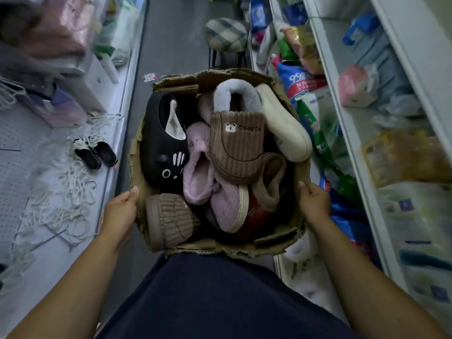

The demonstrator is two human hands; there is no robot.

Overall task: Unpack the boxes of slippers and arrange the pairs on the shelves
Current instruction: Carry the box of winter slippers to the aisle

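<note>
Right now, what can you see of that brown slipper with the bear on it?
The brown slipper is ribbed corduroy with a white bear's face and lettering on its upper and a darker sole edge. It lies atop the pile in the box, toe toward the person, touching the pink slipper on one side and the cream slipper on the other.

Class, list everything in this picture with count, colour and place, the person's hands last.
cardboard box: one, brown, held over the aisle
black slipper: one, cat face, box's left side
brown corduroy slippers: two, one central, one near-left
pink slippers: at least two, box's middle
cream slipper: one, box's far right
small black shoes: one pair, left shelf
hangers: many, white, left shelf
stool: one, plaid, aisle
packaged goods: many, mixed, right shelves
left hand, right hand: grip the box's rims
</note>
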